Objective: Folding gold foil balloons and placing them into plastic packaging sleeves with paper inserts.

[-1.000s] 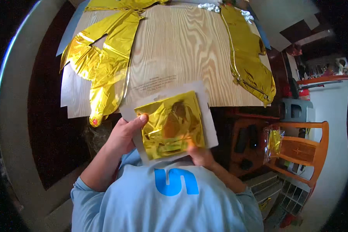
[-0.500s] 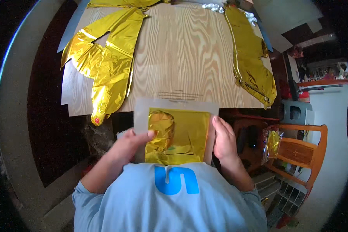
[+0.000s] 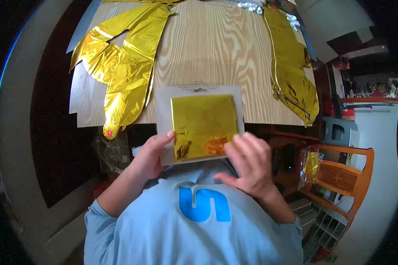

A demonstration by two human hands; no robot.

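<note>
The packet (image 3: 203,121), near square with no clear long axis, is gripped by its left edge in the left hand (image 3: 150,154), before the near edge of the worktop (image 3: 199,53). By its lower right corner the right hand (image 3: 253,167) is held, fingers spread; whether contact is made cannot be told.

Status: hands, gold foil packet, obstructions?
Left hand grips gold foil packet by its left edge. Right hand open near lower right corner, contact unclear. Nothing visible obstructing either hand.
</note>
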